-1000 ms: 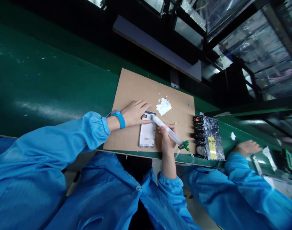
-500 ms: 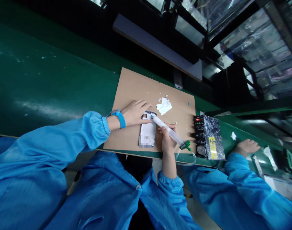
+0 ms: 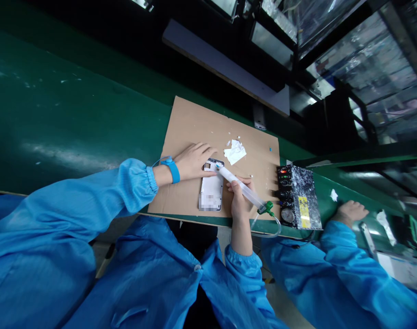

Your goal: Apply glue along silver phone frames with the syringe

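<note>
A phone housing (image 3: 212, 185) lies on a brown cardboard sheet (image 3: 184, 121). My left hand (image 3: 194, 163) rests beside its upper left edge, fingers stretched out and the thumb reaching over the housing. On that wrist is a blue wrist strap (image 3: 174, 171). In my right hand (image 3: 241, 196) is a clear dispensing syringe (image 3: 241, 188), held tilted with fingers wrapped round the barrel. Its blue tip is at the upper part of the housing; I cannot tell whether it touches. A green cap (image 3: 269, 208) and a thin clear hose close the syringe's rear end.
A torn white paper (image 3: 234, 152) and small white scraps lie on the cardboard. To the right stands a speckled black control box (image 3: 299, 196) with a gauge. A co-worker's hand (image 3: 352, 211) rests on the green bench (image 3: 74, 123). Another phone (image 3: 259, 119) lies behind the cardboard.
Both hands, the syringe and the phone housing stay practically in place. The view shifts very slightly, and the co-worker's fingers at the right have moved a little.
</note>
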Demonstrator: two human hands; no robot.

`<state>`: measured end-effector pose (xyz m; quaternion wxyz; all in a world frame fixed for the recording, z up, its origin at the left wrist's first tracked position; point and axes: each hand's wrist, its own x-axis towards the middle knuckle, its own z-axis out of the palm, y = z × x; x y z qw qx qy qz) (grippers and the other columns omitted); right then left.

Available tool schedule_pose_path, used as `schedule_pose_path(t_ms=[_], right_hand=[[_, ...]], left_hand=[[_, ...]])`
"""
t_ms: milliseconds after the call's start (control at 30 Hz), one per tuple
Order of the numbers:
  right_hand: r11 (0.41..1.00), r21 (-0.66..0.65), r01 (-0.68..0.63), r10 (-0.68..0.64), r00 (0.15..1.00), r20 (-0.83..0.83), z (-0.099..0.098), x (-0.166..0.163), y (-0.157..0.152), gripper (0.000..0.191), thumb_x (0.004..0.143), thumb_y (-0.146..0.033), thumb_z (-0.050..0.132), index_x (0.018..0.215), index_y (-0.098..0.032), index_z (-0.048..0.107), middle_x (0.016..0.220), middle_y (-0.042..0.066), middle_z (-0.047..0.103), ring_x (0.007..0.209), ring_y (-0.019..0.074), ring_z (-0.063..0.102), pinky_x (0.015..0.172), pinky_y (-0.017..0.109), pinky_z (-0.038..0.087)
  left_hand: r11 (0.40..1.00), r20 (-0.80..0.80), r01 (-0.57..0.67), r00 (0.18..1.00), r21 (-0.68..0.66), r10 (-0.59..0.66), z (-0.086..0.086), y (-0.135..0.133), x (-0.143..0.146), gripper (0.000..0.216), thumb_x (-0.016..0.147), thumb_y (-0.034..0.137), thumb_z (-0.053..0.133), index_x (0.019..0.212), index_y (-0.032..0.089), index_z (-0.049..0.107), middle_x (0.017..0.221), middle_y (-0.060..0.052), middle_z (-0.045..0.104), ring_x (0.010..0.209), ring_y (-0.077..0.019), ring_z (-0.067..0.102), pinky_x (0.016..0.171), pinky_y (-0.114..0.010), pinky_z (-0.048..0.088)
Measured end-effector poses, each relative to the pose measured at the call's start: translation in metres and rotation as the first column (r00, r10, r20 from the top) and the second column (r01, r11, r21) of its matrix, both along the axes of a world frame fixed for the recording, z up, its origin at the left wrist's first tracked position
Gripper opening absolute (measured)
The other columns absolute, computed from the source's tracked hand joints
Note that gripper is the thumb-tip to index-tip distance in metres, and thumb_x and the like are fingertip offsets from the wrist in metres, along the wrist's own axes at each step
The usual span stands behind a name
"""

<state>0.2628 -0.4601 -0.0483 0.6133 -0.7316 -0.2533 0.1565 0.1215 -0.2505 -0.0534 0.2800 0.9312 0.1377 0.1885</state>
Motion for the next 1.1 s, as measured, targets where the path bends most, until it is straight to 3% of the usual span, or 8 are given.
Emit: schedule_pose_path(t_ms=[1100], right_hand=[[0.999,0.012,-0.045,0.045,0.999,0.004,0.0022,-0.0009,0.0006,0.044,0.084,-0.057,0.091,0.095,-0.022,0.067,0.084,0.003,0.079,0.070,0.0193,0.075,0.068,0.032,0.060]], left_hand=[[1.000,-0.017,0.007,1.000,-0.002,-0.007,-0.0003,0.0003,0.0007,0.067,0.097,0.063,0.075,0.146,0.020,0.059,0.142,-0.016,0.069,0.130,-0.0357,0.062,0.113,-0.051,0.051]])
